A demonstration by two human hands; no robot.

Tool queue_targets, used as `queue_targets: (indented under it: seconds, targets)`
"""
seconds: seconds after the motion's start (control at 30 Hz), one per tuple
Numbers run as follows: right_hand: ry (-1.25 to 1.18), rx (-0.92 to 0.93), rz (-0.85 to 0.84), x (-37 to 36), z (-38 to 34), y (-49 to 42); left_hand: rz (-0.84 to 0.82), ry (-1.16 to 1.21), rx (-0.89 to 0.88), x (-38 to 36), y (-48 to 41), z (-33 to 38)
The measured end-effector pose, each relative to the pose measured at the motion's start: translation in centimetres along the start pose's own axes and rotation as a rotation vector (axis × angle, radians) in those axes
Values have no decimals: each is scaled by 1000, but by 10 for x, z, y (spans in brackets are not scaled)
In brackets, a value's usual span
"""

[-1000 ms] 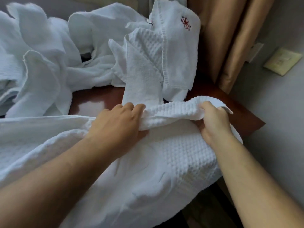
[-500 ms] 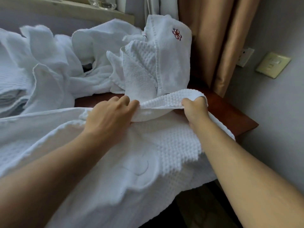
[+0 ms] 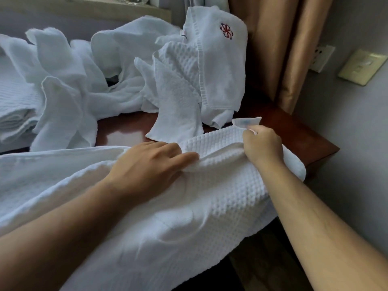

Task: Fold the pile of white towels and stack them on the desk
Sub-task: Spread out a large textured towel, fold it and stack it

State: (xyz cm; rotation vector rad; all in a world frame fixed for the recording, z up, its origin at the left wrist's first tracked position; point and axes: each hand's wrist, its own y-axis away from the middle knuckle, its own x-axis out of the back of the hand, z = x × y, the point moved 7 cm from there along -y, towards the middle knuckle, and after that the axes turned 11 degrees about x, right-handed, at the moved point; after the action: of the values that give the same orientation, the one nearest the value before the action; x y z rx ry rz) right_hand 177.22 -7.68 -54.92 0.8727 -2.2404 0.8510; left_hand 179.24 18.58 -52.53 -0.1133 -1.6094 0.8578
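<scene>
- We start with the large white waffle-weave towel [image 3: 220,185]. It lies spread over the near part of the reddish-brown glossy wooden desk [image 3: 294,133], and its near side hangs over the desk's front edge.
- Our right hand [image 3: 262,147] is at the towel's far right corner. Its fingers are curled tight, pinching the hem and holding it a little off the desk.
- Just above that hand's knuckles a small white sewn-in label [image 3: 246,121] stands up from the hem. We make out a faint blue mark on it, too blurred to read.
- Our left hand [image 3: 151,166] rests palm down on the towel, fingers nearly straight and released. Their tips lie against a raised fold that runs across to the right hand, and the thumb is hidden.
- Behind the towel, the pile of loose white towels [image 3: 109,66] sits crumpled along the back of the desk, with a strip of bare wood between.
- At the pile's right end a smooth white terry towel [image 3: 222,66] is draped upright, with a small red embroidered pinwheel emblem [image 3: 226,31] near its top.
- A narrower white waffle cloth [image 3: 178,97] hangs in front of it and reaches the desk just beyond our left hand.
- At the far left we see a stack of folded white towels [image 3: 14,106].
- To the right hangs a tan satin curtain [image 3: 283,49]. Beside it, on the grey wall, are a white wall socket [image 3: 322,57] and a cream switch plate [image 3: 361,67].
</scene>
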Motion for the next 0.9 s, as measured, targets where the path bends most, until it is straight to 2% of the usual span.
queue_targets:
  seconds: [0.07, 0.23, 0.33, 0.47, 0.53, 0.6, 0.7, 0.77, 0.9]
  targets:
    - [45, 16, 59, 8, 8, 4, -18, -5, -10, 0, 0, 2]
    - [-107, -105, 251, 24, 19, 9, -36, 19, -71, 0, 2, 4]
    - [-174, -96, 346, 26, 16, 15, -47, 39, -78, -1, 3, 3]
    - [95, 42, 467, 39, 3, 25, -27, 58, -68, 0, 2, 3]
    - [256, 135, 392, 39, -4, 20, -24, 66, -64, 1, 2, 3]
    - [270, 36, 215, 39, 12, 4, -17, 68, -56, 1, 2, 3]
    - [111, -166, -21, 47, 40, -13, -15, 56, -44, 0, 1, 1]
    - [116, -183, -111, 53, 48, -18, -17, 54, -40, -1, 1, 1]
    - [279, -218, -388, 48, 52, -22, -7, 73, -32, -2, 0, 0]
